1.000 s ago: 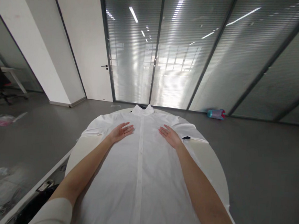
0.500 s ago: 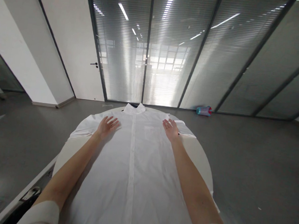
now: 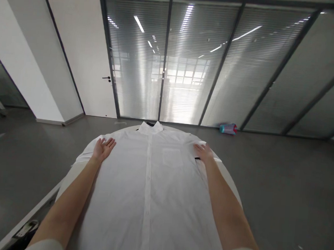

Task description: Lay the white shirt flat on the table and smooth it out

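A white button-front shirt (image 3: pixel 124 187) lies spread face up, its collar (image 3: pixel 151 128) at the far end and its button strip running towards me. My left hand (image 3: pixel 104 148) is at the left sleeve and shoulder of the shirt, fingers spread and palm turned partly up. Over by the opposite sleeve, my right hand (image 3: pixel 203 152) is flat with fingers stretched, slightly blurred. Neither hand grips the cloth; whether they press on it I cannot tell. A small dark gap shows beside my right wrist.
Under the shirt is a pale rounded table (image 3: pixel 73 175). A blue and red patterned bundle (image 3: pixel 228 128) lies on the grey floor by the glass partition (image 3: pixel 186 65). A white door (image 3: pixel 83 53) stands at the left, near a white pillar (image 3: pixel 38 65). Dark items (image 3: pixel 25 233) sit low at left.
My hands have moved apart, the left one leftwards and the right one rightwards, out to the sleeves. The view has tilted up a little. The shirt's chest pocket now shows more clearly.
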